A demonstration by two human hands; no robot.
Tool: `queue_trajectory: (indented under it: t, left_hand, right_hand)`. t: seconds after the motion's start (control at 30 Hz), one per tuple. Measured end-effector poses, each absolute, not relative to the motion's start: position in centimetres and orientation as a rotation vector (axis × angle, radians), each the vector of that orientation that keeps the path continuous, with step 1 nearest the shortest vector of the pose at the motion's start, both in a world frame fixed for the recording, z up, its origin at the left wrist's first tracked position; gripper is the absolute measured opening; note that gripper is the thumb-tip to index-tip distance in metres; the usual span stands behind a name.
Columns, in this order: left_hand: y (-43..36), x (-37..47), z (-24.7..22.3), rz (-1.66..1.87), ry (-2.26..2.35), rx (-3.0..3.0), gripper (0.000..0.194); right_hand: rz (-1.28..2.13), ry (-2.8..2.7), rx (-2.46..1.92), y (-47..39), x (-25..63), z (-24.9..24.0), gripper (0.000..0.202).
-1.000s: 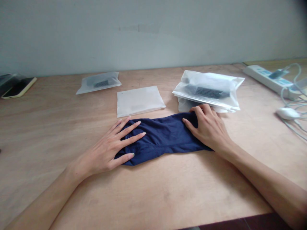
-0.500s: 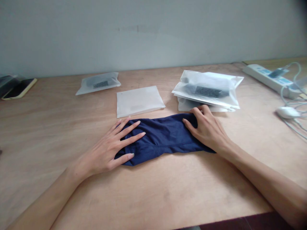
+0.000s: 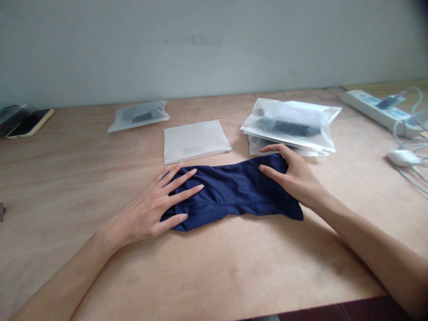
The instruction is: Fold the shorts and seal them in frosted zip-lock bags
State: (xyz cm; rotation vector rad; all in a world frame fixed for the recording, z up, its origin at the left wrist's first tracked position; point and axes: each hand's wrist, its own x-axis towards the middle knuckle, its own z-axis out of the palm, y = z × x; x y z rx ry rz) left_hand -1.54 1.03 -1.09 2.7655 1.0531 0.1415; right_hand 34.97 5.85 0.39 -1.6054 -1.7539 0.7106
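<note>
A dark blue piece of folded cloth [image 3: 230, 189] lies across the middle of the wooden table, its surface creased. My left hand [image 3: 163, 198] rests on its left end with the fingers spread flat. At the right end is my right hand [image 3: 289, 171], thumb and index finger apart over the cloth's upper right corner, which is slightly raised. The other fingers of that hand are mostly hidden behind it. Just beyond the cloth lies a flat white pouch [image 3: 196, 141].
Frosted zip bags [image 3: 290, 125] with dark contents are stacked behind my right hand. Another frosted bag [image 3: 140, 116] lies at the back left. A phone [image 3: 30, 124] is at the far left. At the right are a power strip [image 3: 381, 111] and a white charger [image 3: 403, 157] with cables.
My right hand has shifted slightly right and its thumb and index finger have spread wider. The cloth's right end shows more, with its upper corner higher. My left hand stays in place.
</note>
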Motion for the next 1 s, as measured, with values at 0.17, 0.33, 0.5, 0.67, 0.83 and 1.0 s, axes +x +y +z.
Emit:
queue_trajectory:
  t: [0.17, 0.33, 0.5, 0.67, 0.83, 1.0]
  left_hand:
    - [0.8, -1.2, -0.9, 0.125, 1.030, 2.789, 0.066]
    - [0.0, 0.2, -1.2, 0.159, 0.984, 2.778, 0.066]
    - [-1.3, 1.8, -1.1, 0.269, 0.952, 2.645, 0.074]
    - [-1.8, 2.0, -0.7, 0.425, 0.800, 2.346, 0.085]
    - [-1.7, 1.4, -1.6, 0.559, 0.733, 2.232, 0.097]
    - [-1.7, 1.6, -2.1, 0.674, 0.715, 2.228, 0.101]
  right_hand:
    - [1.621, -1.111, -1.381, 5.3, 35.0, 2.0, 0.049]
    - [1.760, -1.004, -1.190, 4.4, 34.7, 1.9, 0.052]
    - [1.875, -1.034, -0.920, 3.5, 33.4, 1.7, 0.048]
    - [1.974, -1.068, -0.739, 2.6, 32.2, 1.3, 0.046]
    - [2.019, -1.173, -0.656, 2.2, 31.6, 0.1, 0.055]
    - [2.085, -1.316, -0.543, 2.1, 31.3, -0.8, 0.071]
